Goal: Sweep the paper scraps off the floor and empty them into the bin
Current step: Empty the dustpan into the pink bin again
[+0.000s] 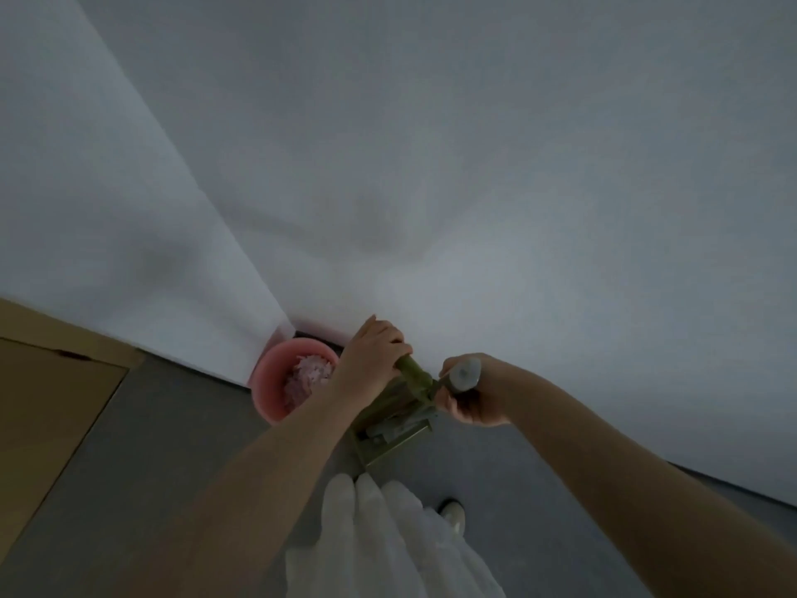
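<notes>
Scraps point(309, 377) lie inside pink bin point(276, 381), far left in the corner. Left hand point(375, 347) grips green dustpan handle point(414, 371); right hand point(470, 397) clasps pale broom handle point(463, 373), apparently bringing both tools together for stowing.

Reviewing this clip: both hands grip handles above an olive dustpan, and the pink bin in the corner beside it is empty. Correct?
Not quite. The head view shows the pink bin already holds a heap of pale paper scraps. The rest stands: the left hand and right hand each grip a handle above the olive dustpan.
</notes>
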The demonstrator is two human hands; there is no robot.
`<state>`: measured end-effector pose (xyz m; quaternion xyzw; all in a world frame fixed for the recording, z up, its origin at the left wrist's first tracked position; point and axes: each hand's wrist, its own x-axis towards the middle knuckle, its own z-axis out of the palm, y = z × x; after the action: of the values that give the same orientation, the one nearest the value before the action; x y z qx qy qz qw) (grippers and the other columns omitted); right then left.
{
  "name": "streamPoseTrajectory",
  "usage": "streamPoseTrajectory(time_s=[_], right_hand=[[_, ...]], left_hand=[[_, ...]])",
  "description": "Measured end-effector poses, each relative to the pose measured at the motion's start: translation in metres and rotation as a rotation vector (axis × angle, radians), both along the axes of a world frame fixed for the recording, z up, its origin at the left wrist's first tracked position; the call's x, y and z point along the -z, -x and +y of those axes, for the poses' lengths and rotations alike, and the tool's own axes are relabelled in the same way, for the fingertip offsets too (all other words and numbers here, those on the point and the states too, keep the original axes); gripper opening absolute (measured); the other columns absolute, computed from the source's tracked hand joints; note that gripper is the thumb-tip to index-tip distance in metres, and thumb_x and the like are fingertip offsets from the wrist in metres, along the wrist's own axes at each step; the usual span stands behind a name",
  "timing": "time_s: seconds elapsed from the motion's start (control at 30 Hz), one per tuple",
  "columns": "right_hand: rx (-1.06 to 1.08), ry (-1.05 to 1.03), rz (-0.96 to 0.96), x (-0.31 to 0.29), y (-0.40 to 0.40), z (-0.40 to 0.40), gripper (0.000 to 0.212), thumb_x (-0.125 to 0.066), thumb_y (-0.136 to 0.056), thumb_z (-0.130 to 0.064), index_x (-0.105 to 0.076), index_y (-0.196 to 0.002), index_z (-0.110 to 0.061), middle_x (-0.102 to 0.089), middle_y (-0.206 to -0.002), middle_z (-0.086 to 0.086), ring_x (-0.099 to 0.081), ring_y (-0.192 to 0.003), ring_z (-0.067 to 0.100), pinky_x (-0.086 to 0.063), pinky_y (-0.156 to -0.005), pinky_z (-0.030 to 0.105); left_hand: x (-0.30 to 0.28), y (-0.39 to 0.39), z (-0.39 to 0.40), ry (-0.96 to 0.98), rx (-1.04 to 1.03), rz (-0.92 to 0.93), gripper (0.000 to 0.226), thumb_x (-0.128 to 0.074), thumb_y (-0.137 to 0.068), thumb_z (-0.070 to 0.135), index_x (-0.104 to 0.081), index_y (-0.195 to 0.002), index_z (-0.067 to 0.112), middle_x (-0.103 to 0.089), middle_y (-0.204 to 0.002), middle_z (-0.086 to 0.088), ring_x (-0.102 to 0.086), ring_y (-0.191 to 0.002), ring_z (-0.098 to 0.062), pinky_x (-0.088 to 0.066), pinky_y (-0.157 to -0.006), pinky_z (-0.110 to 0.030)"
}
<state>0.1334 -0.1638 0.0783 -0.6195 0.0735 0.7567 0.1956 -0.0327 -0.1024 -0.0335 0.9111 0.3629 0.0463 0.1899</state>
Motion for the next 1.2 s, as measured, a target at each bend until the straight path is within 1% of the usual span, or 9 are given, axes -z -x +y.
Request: streamPoseTrajectory(time_s=[0.2, 0.4, 0.5, 0.57, 0.63, 0.7, 0.77, 0.97, 1.2], right_hand=[[-0.013, -0.009, 0.024, 0.004, 0.001, 0.019, 0.026, -0.037, -0.101, -0.016, -0.046, -0.08, -0.004, -0.049, -0.054, 0.009, -0.054, -0.037, 0.014, -0.048, -0.036, 0.018], [-0.044, -0.009, -0.015, 0.012, 0.013, 0.035, 0.024, -0.036, -0.1, -0.015, -0.045, -0.08, -0.004, -0.048, -0.054, 0.008, -0.054, -0.037, 0.014, -0.046, -0.033, 0.02], [-0.033, -0.006, -0.012, 0.012, 0.013, 0.039, 0.024, -0.036, -0.1, -0.014, -0.045, -0.079, -0.005, -0.048, -0.054, 0.008, -0.054, -0.037, 0.014, -0.046, -0.033, 0.019], [-0.029, -0.004, -0.006, 0.011, 0.011, 0.04, 0.026, -0.036, -0.1, -0.014, -0.044, -0.077, -0.005, -0.048, -0.052, 0.008, -0.054, -0.037, 0.014, -0.046, -0.033, 0.019], [-0.034, 0.0, 0.003, 0.009, 0.012, 0.04, 0.028, -0.035, -0.1, -0.014, -0.044, -0.076, -0.005, -0.048, -0.05, 0.008, -0.053, -0.037, 0.014, -0.046, -0.034, 0.019], [-0.038, -0.002, 0.013, 0.008, 0.012, 0.039, 0.028, -0.035, -0.101, -0.014, -0.044, -0.076, -0.005, -0.049, -0.05, 0.008, -0.054, -0.037, 0.013, -0.047, -0.034, 0.019], [-0.047, -0.002, 0.008, 0.007, 0.01, 0.037, 0.028, -0.035, -0.1, -0.013, -0.044, -0.075, -0.006, -0.049, -0.049, 0.008, -0.054, -0.037, 0.013, -0.047, -0.034, 0.019], [-0.125, -0.01, 0.033, -0.005, -0.003, 0.03, 0.022, -0.037, -0.099, -0.012, -0.047, -0.081, -0.005, -0.05, -0.053, 0.006, -0.055, -0.04, 0.011, -0.049, -0.037, 0.017], [0.063, -0.006, 0.073, 0.015, 0.001, 0.029, 0.016, -0.04, -0.1, -0.016, -0.047, -0.102, -0.002, -0.054, -0.059, 0.01, -0.058, -0.042, 0.016, -0.051, -0.037, 0.023]], left_hand=[[0.004, 0.001, 0.017, 0.059, -0.068, -0.011, 0.041, -0.077, -0.084, 0.021, -0.068, -0.123, 0.012, -0.062, -0.128, -0.005, -0.049, -0.129, -0.027, -0.025, -0.121, -0.042], [0.0, -0.001, -0.005, 0.318, -0.634, -0.352, 0.086, -0.076, -0.083, 0.001, -0.031, -0.155, 0.016, -0.028, -0.157, -0.006, -0.032, -0.144, -0.02, -0.028, -0.113, -0.024], [0.008, -0.004, -0.005, 0.724, -0.959, -0.526, 0.091, -0.077, -0.083, 0.004, -0.023, -0.157, 0.012, -0.046, -0.146, -0.008, -0.052, -0.129, -0.02, -0.043, -0.106, -0.03], [0.013, -0.005, -0.003, 0.989, -1.056, -0.582, 0.066, -0.07, -0.089, 0.009, -0.04, -0.148, 0.007, -0.065, -0.124, -0.007, -0.064, -0.112, -0.024, -0.053, -0.097, -0.037], [0.011, -0.008, -0.002, 1.188, -1.095, -0.652, 0.038, -0.059, -0.097, 0.013, -0.054, -0.134, 0.008, -0.07, -0.112, -0.01, -0.068, -0.105, -0.026, -0.055, -0.097, -0.044], [0.007, -0.014, -0.002, 1.333, -1.134, -0.797, 0.029, -0.057, -0.099, 0.012, -0.056, -0.129, 0.01, -0.069, -0.113, -0.012, -0.069, -0.104, -0.024, -0.056, -0.096, -0.043], [0.001, -0.019, -0.003, 1.353, -1.138, -0.848, 0.032, -0.06, -0.098, 0.011, -0.055, -0.129, 0.008, -0.068, -0.114, -0.013, -0.069, -0.102, -0.024, -0.056, -0.095, -0.042], [-0.004, -0.034, 0.001, 1.346, -1.009, -0.731, 0.05, -0.063, -0.097, 0.013, -0.047, -0.144, 0.007, -0.066, -0.12, -0.013, -0.068, -0.104, -0.026, -0.055, -0.096, -0.044], [-0.006, -0.04, 0.023, 1.356, -0.918, -0.633, 0.049, -0.059, -0.098, 0.009, -0.045, -0.144, 0.003, -0.065, -0.115, -0.012, -0.067, -0.102, -0.026, -0.058, -0.083, -0.034]])
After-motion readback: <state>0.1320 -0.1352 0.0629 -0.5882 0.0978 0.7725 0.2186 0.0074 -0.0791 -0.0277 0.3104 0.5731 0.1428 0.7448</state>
